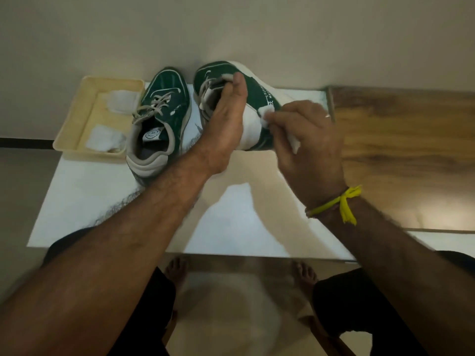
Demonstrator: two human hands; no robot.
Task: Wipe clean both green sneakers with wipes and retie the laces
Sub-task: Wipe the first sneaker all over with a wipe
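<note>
Head view looks down on a white table (128, 201) where the person works on a pair of green sneakers. The left hand (226, 124) reaches into the right sneaker (259, 91), fingers tucked inside its opening and thumb lying along the laces, holding the shoe tipped onto its side so the white sole edge faces right. The right hand (305, 140) pinches a white wipe (267, 113) between curled fingers and presses it against the green side panel near the printed white lettering. A yellow thread band (341, 204) is tied round that wrist.

Just to the left, the other sneaker (164, 116) stands upright on the table, toe pointing away, its grey laces loose. Farther left, touching the table's far corner, sits a cream tray (74, 124) holding two white wipes, one at the far end (120, 101) and one nearer (105, 141).
</note>
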